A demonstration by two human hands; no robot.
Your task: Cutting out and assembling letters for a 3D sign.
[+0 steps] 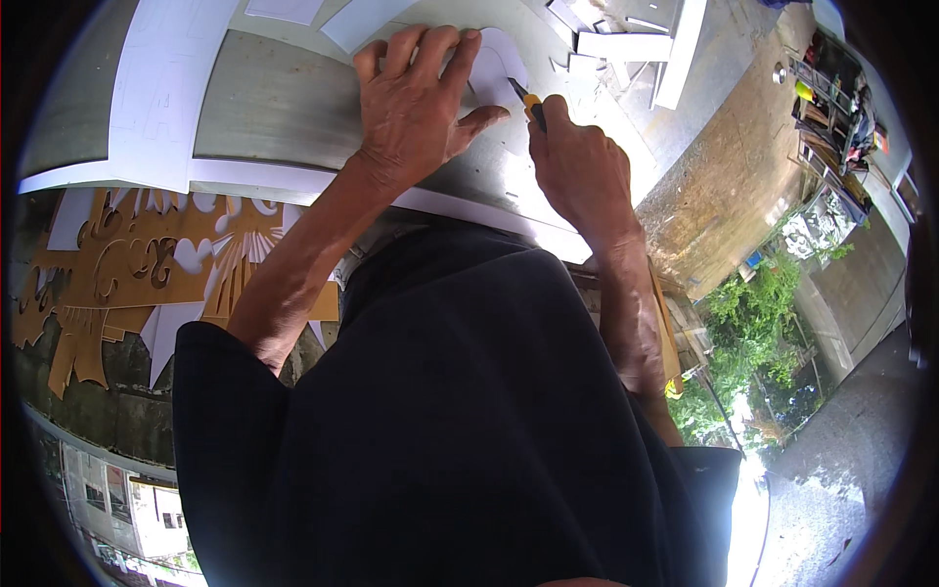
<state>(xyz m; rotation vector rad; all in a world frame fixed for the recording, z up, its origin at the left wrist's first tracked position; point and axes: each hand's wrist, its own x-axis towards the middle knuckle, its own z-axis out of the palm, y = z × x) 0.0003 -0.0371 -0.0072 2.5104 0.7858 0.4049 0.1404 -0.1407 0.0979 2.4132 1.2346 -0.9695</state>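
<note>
Watching remotely, on the counter (284, 98) I've got my left grip (416, 103) open, fingers spread at the white piece (501, 61), so if weak pressure lets that skid, the knife (531, 100) clenched in my right grip (584, 171) could, imo, jump thumbward.

The right hand (584, 176) hides most of the knife (531, 100) handle; the left hand (416, 93) covers part of the white piece (501, 54) on its nine-o'clock side. At ten o'clock, the top edge cuts off the sheet (161, 88); at six, the bottom edge crops the shirt (440, 421). Clutter (831, 117) at two o'clock is too small to tell apart.
</note>
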